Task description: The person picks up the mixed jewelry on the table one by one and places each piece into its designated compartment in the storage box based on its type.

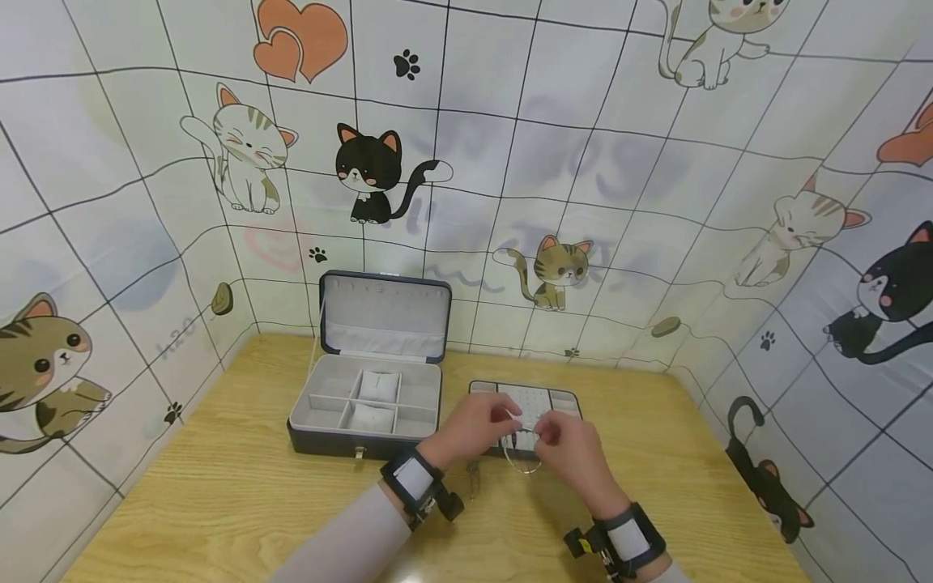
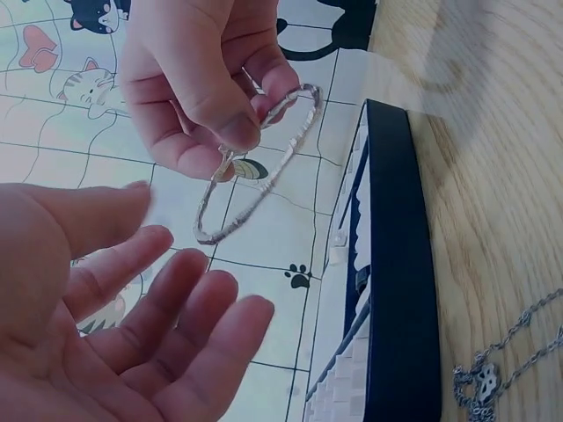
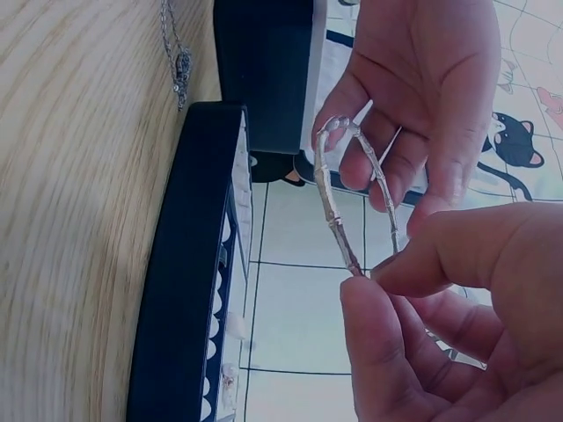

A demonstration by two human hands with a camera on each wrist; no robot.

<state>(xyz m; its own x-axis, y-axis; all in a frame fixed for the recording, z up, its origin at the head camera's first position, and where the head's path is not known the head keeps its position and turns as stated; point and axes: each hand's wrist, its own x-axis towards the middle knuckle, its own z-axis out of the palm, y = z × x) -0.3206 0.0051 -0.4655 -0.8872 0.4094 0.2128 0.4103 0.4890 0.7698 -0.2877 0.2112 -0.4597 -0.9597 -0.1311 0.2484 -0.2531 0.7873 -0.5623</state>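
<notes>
A thin silver bangle point(image 3: 329, 200) with bamboo-like joints hangs in the air over the near edge of a jewelry tray point(image 1: 581, 402). My right hand point(image 1: 576, 453) pinches the bangle between thumb and fingertips, as the right wrist view shows. Close to its other side is my left hand point(image 1: 475, 427), with fingers spread and loosely bent. In the left wrist view a gap separates that hand from the bangle point(image 2: 286, 167). Both hands partly cover the tray in the head view. On the table beside the tray lies a silver chain necklace point(image 2: 486, 380) with a small pendant.
Left of the tray stands a dark blue jewelry box point(image 1: 321, 443), its lid point(image 1: 386, 316) raised. Inside are light grey compartments, two of them holding white cushions point(image 1: 373, 419). A cat-printed cloth point(image 1: 466, 186) surrounds the wooden table point(image 1: 197, 478) at the back and sides.
</notes>
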